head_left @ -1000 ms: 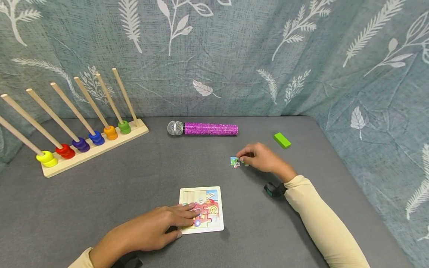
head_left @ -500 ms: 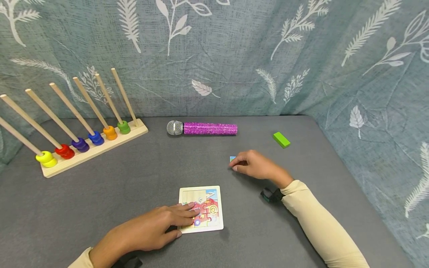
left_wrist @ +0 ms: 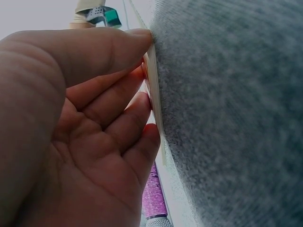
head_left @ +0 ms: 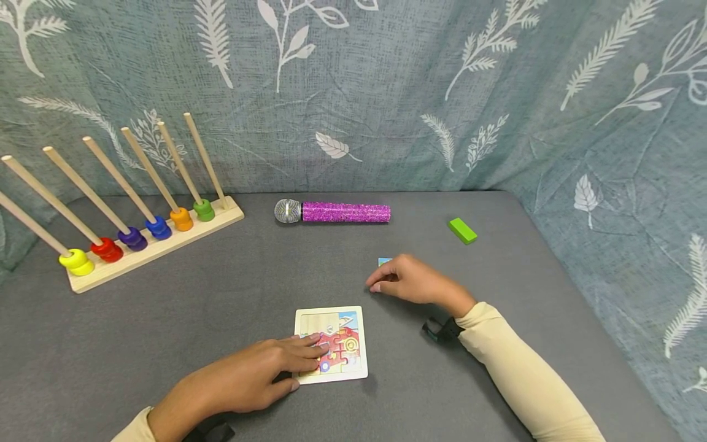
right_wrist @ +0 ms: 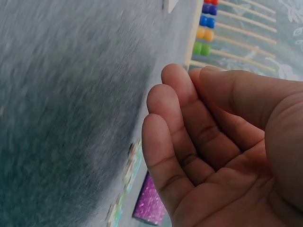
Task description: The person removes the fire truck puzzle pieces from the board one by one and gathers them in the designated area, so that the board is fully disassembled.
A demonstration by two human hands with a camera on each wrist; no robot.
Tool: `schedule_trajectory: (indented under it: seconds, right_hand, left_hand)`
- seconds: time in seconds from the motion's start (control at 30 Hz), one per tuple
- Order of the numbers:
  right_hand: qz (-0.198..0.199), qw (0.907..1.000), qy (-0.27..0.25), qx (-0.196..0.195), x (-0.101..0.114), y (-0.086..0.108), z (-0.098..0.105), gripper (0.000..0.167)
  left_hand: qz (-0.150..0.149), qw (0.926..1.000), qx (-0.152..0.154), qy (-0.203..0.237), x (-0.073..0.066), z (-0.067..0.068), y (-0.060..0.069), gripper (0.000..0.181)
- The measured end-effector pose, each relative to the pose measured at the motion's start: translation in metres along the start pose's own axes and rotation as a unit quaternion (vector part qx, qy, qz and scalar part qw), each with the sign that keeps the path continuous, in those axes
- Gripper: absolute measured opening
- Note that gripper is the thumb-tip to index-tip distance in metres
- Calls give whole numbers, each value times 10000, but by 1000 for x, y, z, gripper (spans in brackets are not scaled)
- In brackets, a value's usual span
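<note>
A wooden jigsaw puzzle tray (head_left: 359, 353) lies on the table, with puzzle pieces (head_left: 349, 350) of a red picture in it. Its upper left part shows bare wood. My left hand (head_left: 259, 371) rests on the tray's left side, fingers over the pieces and thumb at the edge. My right hand (head_left: 414, 281) hovers up and to the right of the tray, fingers loosely bent and thumb near the index finger. Nothing shows between its fingertips in the right wrist view. A loose puzzle piece (head_left: 383, 261) peeks out behind that hand; more loose pieces (right_wrist: 129, 172) lie beside it.
A glittery purple microphone (head_left: 345, 212) lies at the back. A peg stand (head_left: 160, 244) with coloured rings on its wooden rods stands at the back left. Right of the microphone lies a green block (head_left: 463, 231). A patterned curtain (head_left: 342, 92) hangs behind the table.
My right hand has moved away from the loose pieces, left and toward the tray. My left hand has stayed on the tray.
</note>
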State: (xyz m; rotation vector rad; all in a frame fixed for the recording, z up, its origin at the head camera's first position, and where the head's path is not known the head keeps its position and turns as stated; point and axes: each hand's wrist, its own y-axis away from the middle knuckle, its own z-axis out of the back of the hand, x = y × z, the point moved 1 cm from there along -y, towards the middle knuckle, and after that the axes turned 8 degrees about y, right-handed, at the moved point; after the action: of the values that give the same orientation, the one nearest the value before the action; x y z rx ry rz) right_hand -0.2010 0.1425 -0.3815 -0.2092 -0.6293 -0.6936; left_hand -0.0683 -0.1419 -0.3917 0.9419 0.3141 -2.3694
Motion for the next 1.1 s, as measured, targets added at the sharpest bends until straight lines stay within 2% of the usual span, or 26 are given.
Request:
schedule_trajectory:
  seconds: [0.23, 0.5, 0.87, 1.1]
  right_hand:
    - [49, 9997, -223, 121, 12, 2, -4, 15]
    - [272, 9994, -38, 190, 22, 4, -5, 16]
    - [712, 9968, 218, 274, 40, 1, -12, 16]
    - [658, 9965, 302, 427, 45, -1, -15, 16]
  left_hand:
    - [-65, 10000, -31, -22, 0, -1, 1, 41]
    - [129, 9999, 74, 67, 0, 0, 0, 41]
    - [60, 10000, -26, 6, -1, 1, 2, 42]
    - [21, 10000, 9, 14, -1, 1, 2, 42]
